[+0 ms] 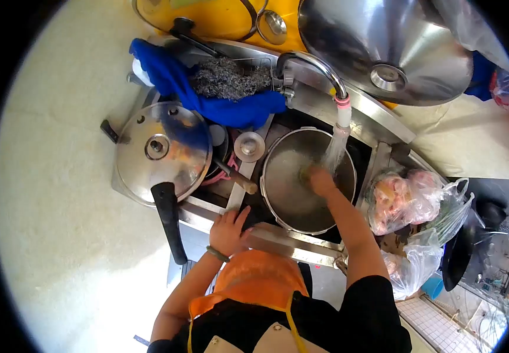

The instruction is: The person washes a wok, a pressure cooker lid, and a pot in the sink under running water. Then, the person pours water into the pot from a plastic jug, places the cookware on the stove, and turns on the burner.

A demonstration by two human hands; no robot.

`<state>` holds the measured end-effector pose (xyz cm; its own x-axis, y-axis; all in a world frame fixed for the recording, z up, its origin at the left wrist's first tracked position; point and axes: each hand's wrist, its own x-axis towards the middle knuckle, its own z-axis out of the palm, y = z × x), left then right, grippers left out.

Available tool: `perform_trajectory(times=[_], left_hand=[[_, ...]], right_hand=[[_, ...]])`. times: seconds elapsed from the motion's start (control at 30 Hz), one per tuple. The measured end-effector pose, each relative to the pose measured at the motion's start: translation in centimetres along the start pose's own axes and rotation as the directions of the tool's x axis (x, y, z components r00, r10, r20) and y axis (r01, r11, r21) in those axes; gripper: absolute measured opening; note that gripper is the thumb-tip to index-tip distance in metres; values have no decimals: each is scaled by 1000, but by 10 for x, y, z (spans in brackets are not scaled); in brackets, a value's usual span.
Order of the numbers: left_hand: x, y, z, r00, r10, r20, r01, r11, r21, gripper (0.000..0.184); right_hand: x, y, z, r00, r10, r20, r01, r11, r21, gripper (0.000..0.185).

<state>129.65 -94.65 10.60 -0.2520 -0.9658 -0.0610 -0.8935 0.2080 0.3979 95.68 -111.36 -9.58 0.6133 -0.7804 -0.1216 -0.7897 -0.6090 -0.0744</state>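
A large steel pot (284, 194) stands in the sink, with cloudy water in it. Inside it, my right hand (321, 179) is closed on a small yellow-green scrubbing pad (306, 174), partly hidden by the fingers. Water runs from the curved faucet (314, 57) into the pot beside that hand. My left hand (228, 232) rests at the sink's front edge with its fingers apart, near a black handle (257, 215) at the pot's side; I cannot tell whether it touches the handle.
A steel lid with a long black handle (163, 154) lies left of the pot, near a wooden handle (244, 183). Behind are a blue cloth (231, 112), steel wool (231, 79) and a big steel wok (348, 35). Plastic bags of food (392, 203) sit at right.
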Motion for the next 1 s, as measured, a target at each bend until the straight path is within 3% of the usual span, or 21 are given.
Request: perform_trajectory(times=[0.1, 0.2, 0.27, 0.33, 0.4, 0.47, 0.5, 0.6, 0.67, 0.7, 0.77, 0.87, 0.93, 1.0], left_hand=[[1, 1, 2, 997, -39, 67, 36, 998, 41, 60], [1, 0, 5, 999, -16, 33, 15, 999, 38, 60], [1, 2, 4, 999, -28, 45, 26, 999, 44, 59], [7, 1, 4, 999, -27, 43, 25, 998, 51, 59], [5, 2, 4, 998, -25, 64, 22, 998, 51, 59], [6, 1, 4, 999, -3, 47, 1, 999, 35, 57], [7, -1, 4, 999, 8, 40, -10, 999, 36, 56], [4, -1, 6, 998, -12, 56, 10, 999, 44, 56], [4, 0, 6, 999, -22, 29, 20, 997, 79, 56], [3, 2, 5, 1000, -27, 14, 26, 995, 94, 56], [4, 3, 5, 1000, -8, -10, 8, 996, 84, 55], [8, 4, 2, 1000, -8, 15, 7, 997, 82, 54], [5, 5, 4, 1000, 7, 9, -8, 997, 82, 54], [3, 2, 10, 997, 46, -65, -40, 995, 95, 55]], right_hand=[[10, -12, 6, 881, 267, 390, -267, 962, -56, 34], [0, -5, 7, 838, 241, 489, -260, 965, -31, 38], [2, -49, -34, 683, 32, 729, -57, 998, 10, 42], [-23, -84, 12, 747, -138, 650, -14, 975, 223, 43], [-23, -115, 99, 926, -155, 344, -109, 762, 639, 40], [46, -137, 83, 921, -170, 351, 14, 914, 406, 35], [85, -133, 52, 877, -155, 456, 234, 964, -123, 34], [121, -49, 89, 857, 98, 506, -138, 990, 40, 29], [83, -6, 75, 931, 120, 345, -143, 989, 42, 30], [47, -1, 41, 989, 40, 141, -36, 999, -27, 32], [-3, -23, 19, 920, 217, 326, -290, 937, 194, 36], [-7, -86, 29, 803, 105, 586, -331, 897, 293, 36], [24, -123, 49, 811, 44, 584, -338, 850, 405, 36], [66, -123, 65, 846, 66, 530, -293, 887, 356, 37]])
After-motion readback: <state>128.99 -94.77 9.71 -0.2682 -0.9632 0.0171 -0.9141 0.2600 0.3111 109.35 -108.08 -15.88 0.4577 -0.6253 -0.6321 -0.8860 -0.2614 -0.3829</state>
